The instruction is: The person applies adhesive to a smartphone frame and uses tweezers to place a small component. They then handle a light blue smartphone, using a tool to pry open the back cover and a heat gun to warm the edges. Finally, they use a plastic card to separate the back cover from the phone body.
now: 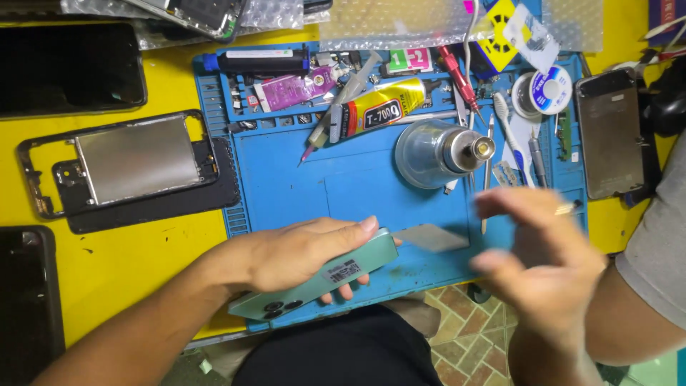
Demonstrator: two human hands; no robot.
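My left hand clamps a pale green phone on its edge at the near rim of the blue repair mat, while my right hand hangs open beside it.

I grip the phone with thumb on top and fingers beneath, seemingly to steady its back cover and bring one edge toward a thin grey metal card just beside its far end; whether the card enters the seam I cannot tell. My right hand is blurred, fingers spread, apparently empty. A glue tube and a metal dispenser bottle stand within reach. A stripped phone frame lies apart on the yellow table; edge items are cropped.
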